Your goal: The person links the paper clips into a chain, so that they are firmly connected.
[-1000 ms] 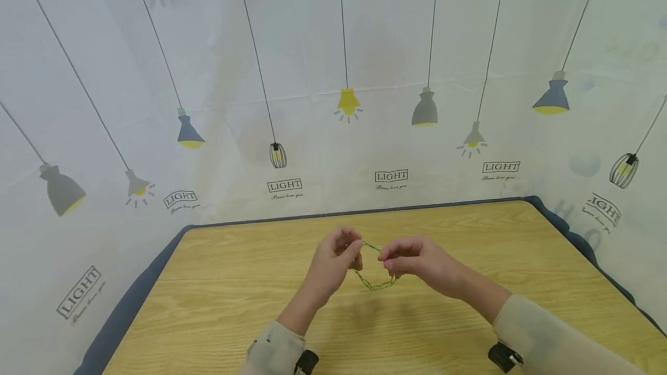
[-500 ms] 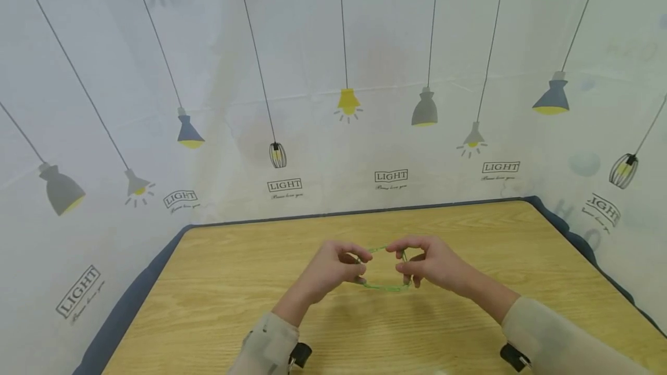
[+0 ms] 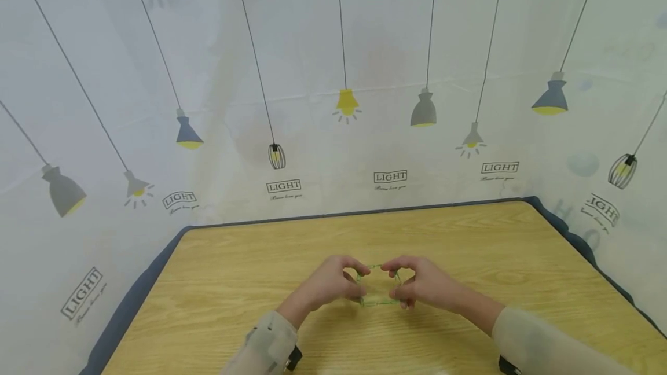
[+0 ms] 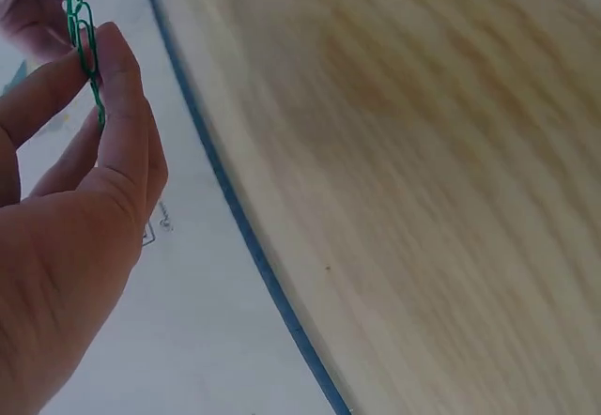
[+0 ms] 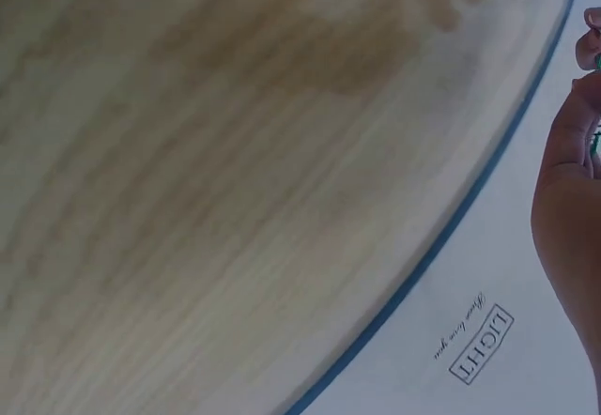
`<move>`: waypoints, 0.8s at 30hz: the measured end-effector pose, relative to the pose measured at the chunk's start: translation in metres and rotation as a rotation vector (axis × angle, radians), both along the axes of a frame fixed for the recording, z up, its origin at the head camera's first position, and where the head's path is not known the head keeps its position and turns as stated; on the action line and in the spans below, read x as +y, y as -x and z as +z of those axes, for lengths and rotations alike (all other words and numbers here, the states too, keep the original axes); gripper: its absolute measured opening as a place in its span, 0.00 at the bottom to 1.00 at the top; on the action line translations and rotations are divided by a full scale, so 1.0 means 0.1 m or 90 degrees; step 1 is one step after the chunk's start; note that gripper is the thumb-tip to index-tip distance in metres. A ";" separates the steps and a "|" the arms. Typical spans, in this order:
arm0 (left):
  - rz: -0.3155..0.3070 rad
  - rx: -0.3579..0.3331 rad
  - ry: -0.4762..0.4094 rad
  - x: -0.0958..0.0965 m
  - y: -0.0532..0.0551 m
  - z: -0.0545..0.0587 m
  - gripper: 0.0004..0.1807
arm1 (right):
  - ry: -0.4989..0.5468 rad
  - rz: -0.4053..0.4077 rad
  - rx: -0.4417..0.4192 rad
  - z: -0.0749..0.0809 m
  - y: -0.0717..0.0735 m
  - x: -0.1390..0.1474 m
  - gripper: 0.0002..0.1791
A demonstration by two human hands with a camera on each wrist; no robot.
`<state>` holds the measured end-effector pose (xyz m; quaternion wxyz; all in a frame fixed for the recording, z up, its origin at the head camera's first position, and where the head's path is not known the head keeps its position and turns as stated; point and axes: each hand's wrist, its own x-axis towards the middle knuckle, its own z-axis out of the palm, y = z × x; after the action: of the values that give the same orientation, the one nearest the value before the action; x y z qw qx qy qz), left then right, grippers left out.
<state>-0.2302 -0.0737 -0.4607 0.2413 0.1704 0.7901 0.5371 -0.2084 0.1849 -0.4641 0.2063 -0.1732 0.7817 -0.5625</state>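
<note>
A closed loop of green paper clips (image 3: 379, 304) linked end to end is held stretched between both hands, over the table. On its left side, my left hand (image 3: 333, 282) pinches it between thumb and fingers. My right hand (image 3: 429, 287) grips the opposite side with its fingertips. In the left wrist view the linked green paper clips (image 4: 86, 44) run between the thumb and fingers of the left hand (image 4: 84, 218). At the right edge of the right wrist view, only part of the right hand (image 5: 568, 190) shows, with bits of green beside it.
A wood-grain table (image 3: 250, 271) with a dark blue edge lies below the hands. Behind and beside it hangs a pale wall covering (image 3: 312, 149) printed with lamps and the word LIGHT. Black wrist straps (image 3: 293, 357) show near the sleeves.
Both hands have first moved apart, spreading the sagging paper clip loop into an open ring. Since then they have come lower and nearer to me, still holding it.
</note>
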 end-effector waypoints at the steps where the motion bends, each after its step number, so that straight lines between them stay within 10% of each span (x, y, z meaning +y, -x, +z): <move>1: 0.003 0.002 0.021 0.01 -0.01 -0.03 0.21 | -0.009 0.000 -0.005 -0.03 -0.01 -0.01 0.34; 9: -0.026 0.094 0.184 0.10 -0.09 -0.21 0.19 | -0.089 0.029 -0.011 -0.17 -0.11 -0.11 0.32; 15: -0.067 0.202 0.308 0.15 -0.10 -0.23 0.18 | -0.254 0.005 0.099 -0.21 -0.10 -0.20 0.27; 24: -0.060 0.211 0.338 0.13 0.12 -0.22 0.16 | -0.400 -0.051 0.181 -0.18 0.09 -0.22 0.21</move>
<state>-0.2420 -0.0604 -0.4827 0.1702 0.2233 0.9224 0.2654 -0.2177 0.1633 -0.4824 0.1165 -0.1469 0.9438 -0.2724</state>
